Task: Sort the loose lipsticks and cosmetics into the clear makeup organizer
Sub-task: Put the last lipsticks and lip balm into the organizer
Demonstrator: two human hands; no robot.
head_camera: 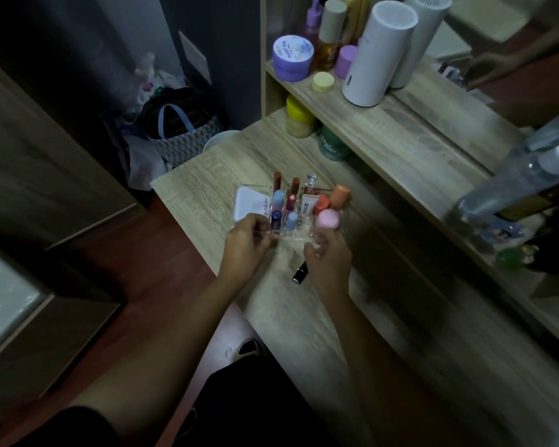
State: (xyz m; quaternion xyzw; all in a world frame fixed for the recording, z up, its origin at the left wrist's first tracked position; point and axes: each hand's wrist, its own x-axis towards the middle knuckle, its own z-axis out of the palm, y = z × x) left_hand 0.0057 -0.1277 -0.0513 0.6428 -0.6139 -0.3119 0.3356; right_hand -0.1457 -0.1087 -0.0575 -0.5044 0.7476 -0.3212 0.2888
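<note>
Hands grip the clear organizer (291,214): left hand (244,245) curled at its seven-o'clock corner, right hand (328,258) curled at five. Black lipstick (300,272) lies loose, long axis one-to-seven o'clock.

A white cylinder (380,53) is stood on the shelf (410,124) above the desk (204,188), with a purple jar (293,58) and a yellow lid (323,82) kept toward the shelf's left end. A patterned bag (181,137) is seen on the floor beyond the desk's far left corner.
</note>
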